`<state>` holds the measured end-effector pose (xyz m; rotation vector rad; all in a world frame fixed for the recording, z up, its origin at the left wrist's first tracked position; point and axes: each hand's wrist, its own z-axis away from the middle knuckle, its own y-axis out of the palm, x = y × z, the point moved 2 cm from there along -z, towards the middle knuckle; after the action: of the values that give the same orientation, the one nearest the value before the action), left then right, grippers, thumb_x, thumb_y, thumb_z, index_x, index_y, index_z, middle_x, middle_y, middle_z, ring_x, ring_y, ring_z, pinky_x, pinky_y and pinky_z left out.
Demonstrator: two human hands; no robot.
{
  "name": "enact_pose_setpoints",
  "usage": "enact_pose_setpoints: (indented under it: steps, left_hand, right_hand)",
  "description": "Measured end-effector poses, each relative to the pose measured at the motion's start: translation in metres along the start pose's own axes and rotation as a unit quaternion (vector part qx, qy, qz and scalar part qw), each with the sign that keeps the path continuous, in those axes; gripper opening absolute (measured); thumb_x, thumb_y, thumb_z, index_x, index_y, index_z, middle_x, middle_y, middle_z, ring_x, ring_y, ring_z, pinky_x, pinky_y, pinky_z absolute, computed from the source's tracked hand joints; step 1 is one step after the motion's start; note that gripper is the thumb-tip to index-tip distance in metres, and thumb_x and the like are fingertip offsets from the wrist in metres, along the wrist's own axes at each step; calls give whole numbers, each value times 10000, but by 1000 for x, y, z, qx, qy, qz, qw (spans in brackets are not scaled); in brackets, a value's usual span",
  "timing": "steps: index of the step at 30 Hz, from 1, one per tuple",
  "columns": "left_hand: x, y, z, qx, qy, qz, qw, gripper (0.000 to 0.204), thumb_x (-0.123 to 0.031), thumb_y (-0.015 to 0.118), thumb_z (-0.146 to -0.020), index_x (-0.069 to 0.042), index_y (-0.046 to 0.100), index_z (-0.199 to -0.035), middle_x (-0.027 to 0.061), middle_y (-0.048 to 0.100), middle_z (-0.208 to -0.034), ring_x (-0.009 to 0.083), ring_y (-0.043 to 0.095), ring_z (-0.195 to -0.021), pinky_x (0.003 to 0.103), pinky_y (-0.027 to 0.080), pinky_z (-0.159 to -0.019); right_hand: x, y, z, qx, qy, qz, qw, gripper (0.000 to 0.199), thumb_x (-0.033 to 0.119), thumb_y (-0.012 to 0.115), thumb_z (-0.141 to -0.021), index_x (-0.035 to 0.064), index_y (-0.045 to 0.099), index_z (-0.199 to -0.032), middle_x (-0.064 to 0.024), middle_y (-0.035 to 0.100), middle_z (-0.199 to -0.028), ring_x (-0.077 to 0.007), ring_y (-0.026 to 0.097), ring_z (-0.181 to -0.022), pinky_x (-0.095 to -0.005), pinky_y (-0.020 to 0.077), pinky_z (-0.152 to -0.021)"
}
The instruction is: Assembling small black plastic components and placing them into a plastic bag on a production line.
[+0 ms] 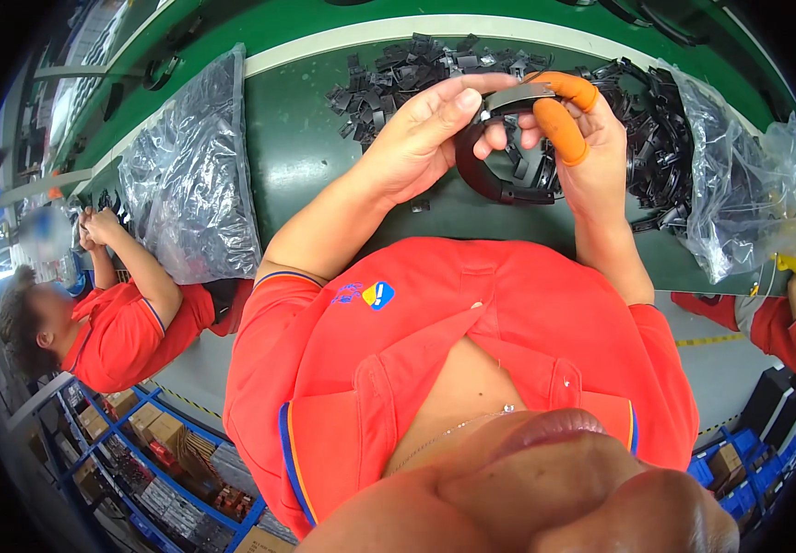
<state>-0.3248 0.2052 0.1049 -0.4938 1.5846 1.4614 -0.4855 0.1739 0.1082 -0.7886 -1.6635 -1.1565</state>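
Observation:
Above the green bench, both hands hold a black curved headband point(481, 173), like one from headphones. A smooth grey strip point(519, 95) shows along its upper part. My left hand point(421, 134) grips the band's left side between thumb and fingers, its index finger stretched along the top. My right hand point(591, 157), with orange finger cots point(559, 132) on thumb and index finger, pinches the upper right part. Fingertips of both hands meet inside the curve. Just behind the hands lies a heap of small black plastic pieces point(370, 101).
More black curved bands point(660, 138) are piled to the right, beside a clear plastic bag point(739, 184). Another clear bag point(195, 175) lies at the left on the green bench point(287, 175). A co-worker in red point(130, 332) works at the left; another person's sleeve point(780, 327) shows at the right.

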Motion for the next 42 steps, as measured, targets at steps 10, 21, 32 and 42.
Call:
enact_pose_setpoints:
  steps: [10,21,32,42]
  left_hand:
    - [4,-9,-1,16,-12,39,999,365,-320,527,-905,-1,531,-1083,40,572,-813,93,493,-726,219,424,-703]
    - [6,-4,2,-44,2,-1,999,317,-308,510,-913,-22,541,-1044,18,536,-742,105,457,-699,238,387,-684]
    - [9,-12,-4,-29,73,-35,996,218,-228,476,-930,-47,522,-1043,51,548,-813,124,483,-742,253,394,-712]
    - [16,-15,-6,-9,99,-168,981,298,-323,518,-912,-28,553,-901,8,513,-771,78,465,-729,223,396,-685]
  right_hand:
    - [-18,-3,2,-21,154,-188,970,574,442,361,-937,-29,439,-1254,-97,614,-972,-172,581,-818,-285,480,-708]
    - [5,-19,8,-38,-115,253,960,193,99,535,-890,-64,635,-916,-120,643,-951,-159,602,-853,-263,476,-764]
    - [-1,-11,-1,-12,-46,194,980,256,162,461,-928,-40,594,-1012,-80,617,-768,-84,508,-590,-214,437,-595]
    - [-8,8,10,33,44,-78,995,384,233,399,-951,-93,507,-1123,-142,630,-820,-172,570,-625,-308,506,-683]
